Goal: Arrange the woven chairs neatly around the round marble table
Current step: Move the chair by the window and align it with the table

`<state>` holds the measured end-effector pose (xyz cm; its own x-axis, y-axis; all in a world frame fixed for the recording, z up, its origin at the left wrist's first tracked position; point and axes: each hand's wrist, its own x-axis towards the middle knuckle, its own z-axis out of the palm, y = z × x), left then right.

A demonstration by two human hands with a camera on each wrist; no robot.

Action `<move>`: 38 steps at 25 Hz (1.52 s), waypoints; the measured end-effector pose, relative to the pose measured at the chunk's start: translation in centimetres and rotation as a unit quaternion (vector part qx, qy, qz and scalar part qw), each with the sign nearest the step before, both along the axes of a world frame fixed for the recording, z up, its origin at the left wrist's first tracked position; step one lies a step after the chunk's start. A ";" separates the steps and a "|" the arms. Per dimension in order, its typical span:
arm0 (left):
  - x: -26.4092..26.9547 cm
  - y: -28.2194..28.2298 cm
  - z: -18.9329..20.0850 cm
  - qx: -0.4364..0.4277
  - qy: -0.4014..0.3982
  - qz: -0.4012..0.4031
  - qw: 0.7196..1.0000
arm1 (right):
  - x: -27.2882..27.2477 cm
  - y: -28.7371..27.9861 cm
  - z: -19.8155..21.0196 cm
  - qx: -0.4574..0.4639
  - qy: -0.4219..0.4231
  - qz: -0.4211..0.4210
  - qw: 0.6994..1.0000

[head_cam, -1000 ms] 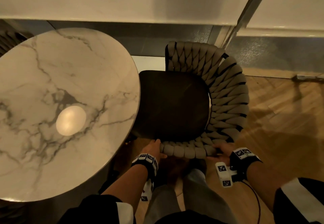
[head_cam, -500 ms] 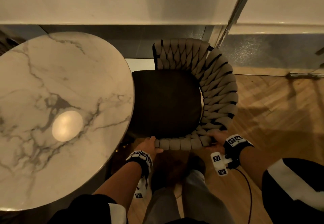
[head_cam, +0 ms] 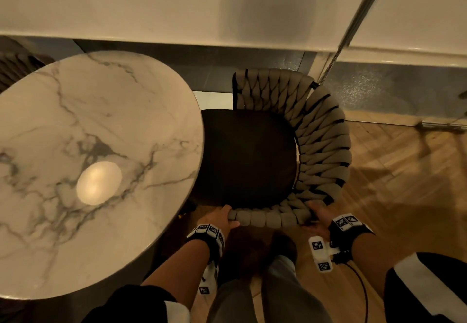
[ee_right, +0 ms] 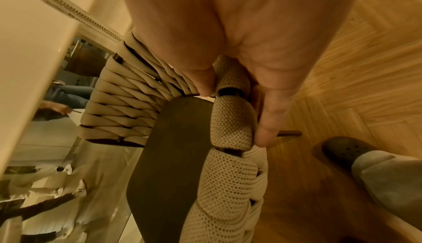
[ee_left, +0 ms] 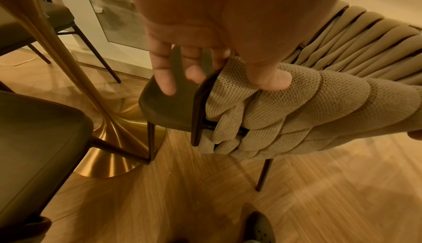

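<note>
The round marble table fills the left of the head view. A chair with a beige woven back and a dark seat stands right beside it, its seat edge meeting the tabletop's rim. My left hand grips the near left end of the woven rim, thumb outside and fingers over the dark frame. My right hand holds the rim's near right curve; in the right wrist view its thumb and fingers pinch a woven band.
A gold pedestal base stands under the table, with the chair's front leg beside it. Two more chair seats crowd the table's far and left sides. A wall and glass panel run behind the chair. My shoe rests on wood floor.
The chair has shifted a little left, closer to the table's edge. Both hands keep their hold on the woven rim.
</note>
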<state>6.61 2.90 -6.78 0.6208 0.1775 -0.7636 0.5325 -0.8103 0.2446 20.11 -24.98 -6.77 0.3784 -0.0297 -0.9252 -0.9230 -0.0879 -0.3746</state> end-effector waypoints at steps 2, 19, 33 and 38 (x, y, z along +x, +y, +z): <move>-0.3 -0.1 -0.1 0.004 0.000 -0.001 1.000 | -0.3 0.0 0.0 -0.008 0.002 0.000 1.000; -4.5 -1.2 -0.2 -0.084 -0.079 0.259 0.959 | -6.5 4.3 3.0 -0.297 -0.271 0.730 0.553; -19.2 6.9 0.9 0.045 0.018 0.216 0.975 | -7.1 7.7 1.2 -0.369 -0.175 0.700 0.585; -20.2 7.8 1.3 0.019 -0.018 0.199 0.980 | -7.0 8.4 1.1 -0.361 -0.140 0.711 0.588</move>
<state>-13.56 10.67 -5.46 0.5240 0.4382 -0.7303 0.7993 -0.5492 0.2440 13.13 -16.55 -5.63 0.6295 0.1535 -0.7617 0.3635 -0.9246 0.1141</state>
